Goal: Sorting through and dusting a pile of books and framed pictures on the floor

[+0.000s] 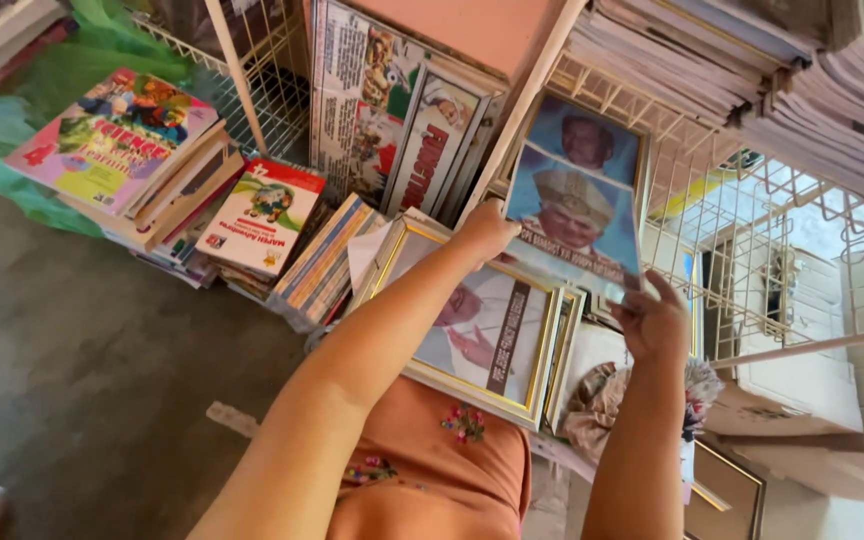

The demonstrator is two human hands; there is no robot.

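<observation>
Both hands hold one blue portrait print (574, 215) up before a white wire rack (752, 230): left hand (487, 230) grips its left edge, right hand (655, 320) its lower right corner. Gold-framed picture (487, 335) leans just below, book stacks (182, 190) left.

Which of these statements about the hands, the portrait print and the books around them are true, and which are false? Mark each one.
1. Both hands hold the blue portrait print. True.
2. The left hand grips the print's right edge. False: it holds the left edge; the right hand holds the lower right corner.
3. A gold-framed picture lies under the left forearm. True.
4. The stacked books sit to the right of the print. False: they are to its left.
</observation>
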